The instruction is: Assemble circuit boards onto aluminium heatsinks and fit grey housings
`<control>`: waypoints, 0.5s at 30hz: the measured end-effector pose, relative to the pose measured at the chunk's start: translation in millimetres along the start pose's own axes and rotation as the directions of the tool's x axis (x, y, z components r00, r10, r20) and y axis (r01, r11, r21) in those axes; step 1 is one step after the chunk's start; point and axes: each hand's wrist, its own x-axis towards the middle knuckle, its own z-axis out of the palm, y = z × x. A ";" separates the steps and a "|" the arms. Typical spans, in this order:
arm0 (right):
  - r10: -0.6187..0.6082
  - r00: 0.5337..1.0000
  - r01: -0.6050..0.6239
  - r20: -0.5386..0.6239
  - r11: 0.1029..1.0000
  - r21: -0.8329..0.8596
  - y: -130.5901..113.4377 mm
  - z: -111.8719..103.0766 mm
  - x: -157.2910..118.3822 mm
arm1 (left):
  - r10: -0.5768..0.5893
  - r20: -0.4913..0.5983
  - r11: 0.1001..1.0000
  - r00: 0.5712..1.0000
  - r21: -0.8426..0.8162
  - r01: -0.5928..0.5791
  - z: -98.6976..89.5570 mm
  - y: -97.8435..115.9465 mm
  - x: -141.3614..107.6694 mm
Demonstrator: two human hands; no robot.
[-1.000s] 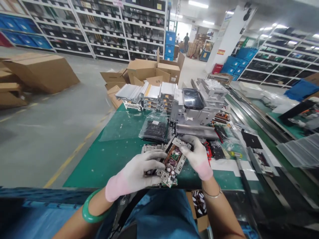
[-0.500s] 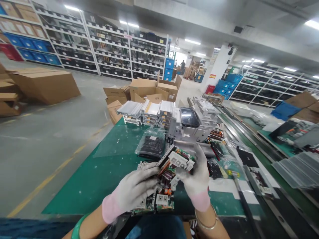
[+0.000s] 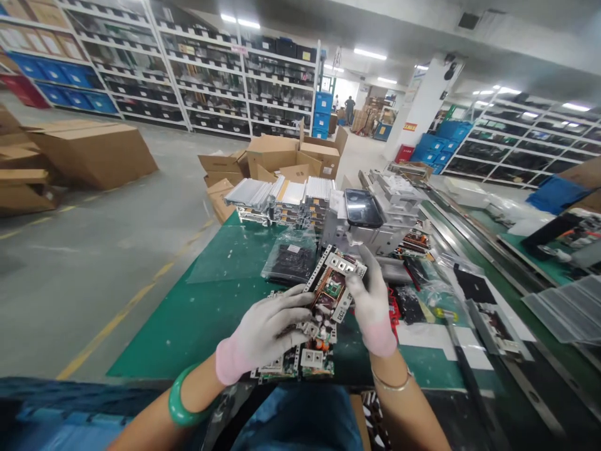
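Note:
Between my two gloved hands I hold a circuit board module point(image 3: 334, 287) with a white connector block at its top end and a pale metal side rail. My left hand point(image 3: 272, 326) closes on its left edge, fingers reaching over the side. Along the right edge, my right hand point(image 3: 373, 297) grips it with the thumb in front. More board modules point(image 3: 313, 360) lie on the green mat just below, partly covered by my left hand. A bagged black part point(image 3: 290, 262) lies beyond the left hand.
Stacks of finned metal heat sinks point(image 3: 282, 200) stand at the table's far edge. A phone point(image 3: 363, 208) rests on metal housings to their right. A yellow-ended tool point(image 3: 446, 314) and a metal tray unit point(image 3: 498, 329) lie at right, beside a conveyor rail point(image 3: 455, 219). Cardboard boxes point(image 3: 272, 156) sit behind.
The board module has turned in my hands, so its component face now shows more fully toward me. The whole view has shifted slightly.

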 end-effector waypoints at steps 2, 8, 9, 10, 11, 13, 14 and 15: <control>0.017 0.999 -0.018 0.028 0.999 0.043 6.6 0.3 0.3 | -0.045 -0.007 0.998 0.999 0.033 0.045 1.7 1.7 2.9; 0.147 0.988 -0.149 0.046 0.988 0.031 25.3 -8.3 -13.7 | -0.156 -0.064 0.974 0.986 0.154 0.164 -1.6 -2.6 -1.9; 0.174 0.984 -0.175 0.042 0.984 0.019 28.9 -10.7 -16.6 | -0.176 -0.077 0.969 0.981 0.164 0.187 -3.1 -4.5 -4.0; 0.205 0.978 -0.206 0.044 0.978 0.019 32.8 -13.3 -19.7 | -0.196 -0.091 0.963 0.976 0.171 0.209 -4.7 -6.6 -6.3; 0.241 0.969 -0.242 0.053 0.970 0.029 36.9 -15.9 -22.9 | -0.212 -0.103 0.958 0.972 0.174 0.227 -6.5 -8.7 -8.7; 0.312 0.947 -0.316 0.079 0.947 0.059 45.9 -21.4 -29.8 | -0.241 -0.121 0.949 0.963 0.177 0.260 -10.3 -12.6 -13.8; 0.338 0.938 -0.343 0.082 0.938 0.058 50.7 -24.5 -33.5 | -0.255 -0.126 0.945 0.959 0.179 0.275 -12.3 -14.3 -16.3; 0.356 0.932 -0.359 0.069 0.933 0.033 55.7 -27.7 -37.2 | -0.270 -0.130 0.940 0.954 0.182 0.290 -14.4 -15.8 -18.9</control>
